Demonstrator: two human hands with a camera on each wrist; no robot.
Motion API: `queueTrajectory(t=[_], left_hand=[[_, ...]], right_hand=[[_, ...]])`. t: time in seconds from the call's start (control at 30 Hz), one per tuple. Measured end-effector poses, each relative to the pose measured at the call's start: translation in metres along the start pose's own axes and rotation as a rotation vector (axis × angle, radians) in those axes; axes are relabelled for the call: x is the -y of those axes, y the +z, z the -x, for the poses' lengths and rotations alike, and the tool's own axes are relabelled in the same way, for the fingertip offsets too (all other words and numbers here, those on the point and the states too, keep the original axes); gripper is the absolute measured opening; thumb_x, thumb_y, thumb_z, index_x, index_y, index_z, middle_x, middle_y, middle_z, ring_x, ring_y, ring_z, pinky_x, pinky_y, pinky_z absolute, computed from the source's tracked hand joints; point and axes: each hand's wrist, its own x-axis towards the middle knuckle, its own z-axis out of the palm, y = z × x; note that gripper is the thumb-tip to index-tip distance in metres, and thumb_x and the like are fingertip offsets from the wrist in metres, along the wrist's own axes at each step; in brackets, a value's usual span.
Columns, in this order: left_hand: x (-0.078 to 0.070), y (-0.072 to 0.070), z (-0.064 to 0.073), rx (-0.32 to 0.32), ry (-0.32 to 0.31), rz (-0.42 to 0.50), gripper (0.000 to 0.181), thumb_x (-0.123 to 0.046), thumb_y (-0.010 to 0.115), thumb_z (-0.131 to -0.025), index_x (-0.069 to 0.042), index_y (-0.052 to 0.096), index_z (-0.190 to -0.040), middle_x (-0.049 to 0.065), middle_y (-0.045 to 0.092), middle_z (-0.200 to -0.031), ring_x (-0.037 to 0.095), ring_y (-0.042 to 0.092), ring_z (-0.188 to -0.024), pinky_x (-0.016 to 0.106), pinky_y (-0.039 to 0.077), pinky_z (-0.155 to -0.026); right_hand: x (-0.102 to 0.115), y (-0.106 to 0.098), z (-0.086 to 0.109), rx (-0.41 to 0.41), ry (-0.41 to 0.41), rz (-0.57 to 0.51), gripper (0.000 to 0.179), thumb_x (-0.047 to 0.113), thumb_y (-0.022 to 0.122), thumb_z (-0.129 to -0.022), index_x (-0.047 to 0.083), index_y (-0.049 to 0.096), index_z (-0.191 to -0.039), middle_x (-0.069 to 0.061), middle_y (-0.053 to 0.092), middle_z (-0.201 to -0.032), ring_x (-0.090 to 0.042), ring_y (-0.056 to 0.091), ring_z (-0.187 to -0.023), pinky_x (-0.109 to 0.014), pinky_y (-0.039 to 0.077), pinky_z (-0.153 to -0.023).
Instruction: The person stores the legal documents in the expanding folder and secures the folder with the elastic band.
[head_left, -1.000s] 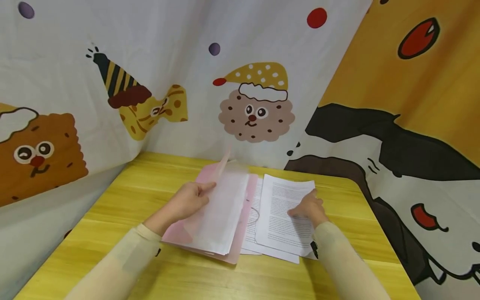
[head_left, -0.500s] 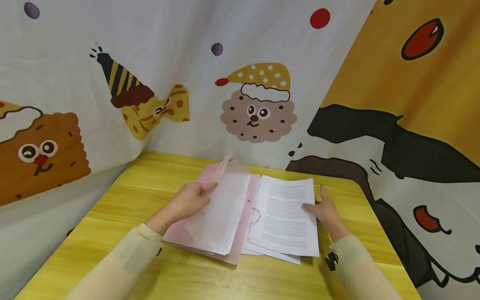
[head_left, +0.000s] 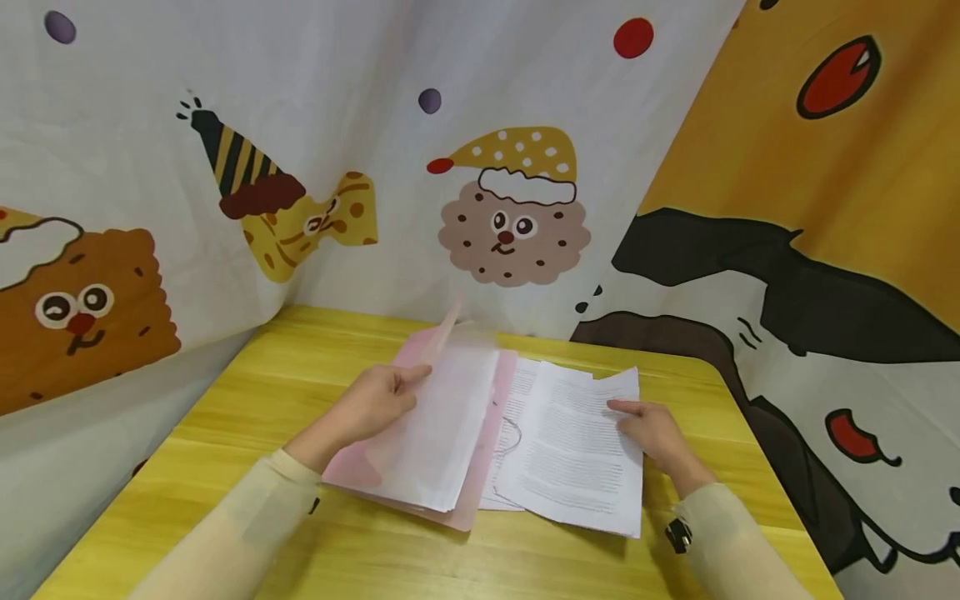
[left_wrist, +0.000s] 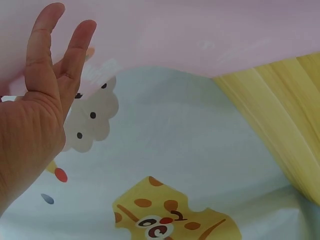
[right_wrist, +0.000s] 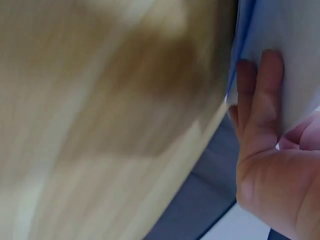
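A pink folder (head_left: 491, 458) stands partly open on the table, its cover raised at a slant with whitish sheets behind it. My left hand (head_left: 375, 402) holds the raised cover at its left side, index finger and thumb against it. In the left wrist view, two fingers of the left hand (left_wrist: 55, 65) extend along the pink plastic. Printed sheets (head_left: 573, 450) lie over the folder's right part, lifted and bent at their right edge. There my right hand (head_left: 660, 433) pinches them. A thin wire ring (head_left: 512, 435) shows beside the folder's spine.
The yellow wood-grain table (head_left: 300, 375) carries the folder near its back middle. Behind it hangs a cartoon-printed curtain (head_left: 375, 283), which meets the table's back edge. Another printed sheet (head_left: 525, 379) lies under the lifted ones.
My right hand has moved from on top of the sheets to their right edge and now grips them there. The top sheets have shifted and bent up. The left hand stays put.
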Motion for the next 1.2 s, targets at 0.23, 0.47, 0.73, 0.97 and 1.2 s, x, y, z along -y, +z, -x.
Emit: queueTrajectory(t=[0.23, 0.47, 0.73, 0.97, 1.2], left_hand=[[0.002, -0.004, 0.002, 0.012, 0.035, 0.008, 0.049, -0.007, 0.052, -0.092, -0.009, 0.056, -0.140, 0.009, 0.064, -0.083, 0.006, 0.022, -0.044, 0.019, 0.024, -0.040], [0.002, -0.006, 0.004, 0.017, 0.011, 0.005, 0.051, -0.007, 0.053, -0.091, -0.012, 0.056, -0.141, 0.001, 0.054, -0.066, 0.006, 0.022, -0.043, 0.020, 0.025, -0.040], [-0.001, -0.006, 0.006, 0.032, 0.011, 0.002, 0.051, -0.007, 0.052, -0.090, -0.010, 0.055, -0.141, 0.007, 0.062, -0.077, 0.007, 0.022, -0.043, 0.019, 0.025, -0.040], [-0.001, -0.005, 0.004, 0.034, 0.008, 0.001, 0.050, -0.008, 0.052, -0.091, -0.010, 0.055, -0.141, 0.016, 0.068, -0.125, 0.006, 0.022, -0.044, 0.019, 0.025, -0.040], [-0.004, -0.005, 0.003, 0.032, 0.012, -0.004, 0.049, -0.008, 0.053, -0.092, -0.010, 0.055, -0.141, 0.010, 0.062, -0.138, 0.008, 0.023, -0.044, 0.020, 0.026, -0.040]], right_hand=[[0.001, -0.039, 0.012, 0.109, -0.027, -0.232, 0.048, 0.022, 0.056, -0.099, 0.013, 0.050, -0.146, -0.020, 0.054, -0.139, -0.025, 0.066, -0.099, -0.036, 0.058, -0.078], [0.018, -0.051, 0.013, 0.217, -0.055, -0.554, 0.057, 0.021, 0.061, -0.098, 0.013, 0.042, -0.151, 0.004, 0.061, -0.122, -0.017, 0.071, -0.094, -0.035, 0.060, -0.078], [0.040, -0.031, 0.003, 0.226, -0.042, -0.545, 0.053, 0.023, 0.064, -0.096, 0.017, 0.050, -0.146, -0.009, 0.049, -0.143, -0.018, 0.069, -0.098, -0.036, 0.060, -0.081], [0.048, -0.024, -0.002, 0.241, -0.038, -0.532, 0.050, 0.021, 0.063, -0.096, 0.017, 0.052, -0.145, -0.010, 0.054, -0.139, -0.020, 0.070, -0.098, -0.037, 0.060, -0.081], [0.053, -0.012, -0.004, 0.270, -0.029, -0.520, 0.048, 0.017, 0.064, -0.095, 0.014, 0.056, -0.142, -0.013, 0.057, -0.135, -0.022, 0.070, -0.096, -0.038, 0.060, -0.080]])
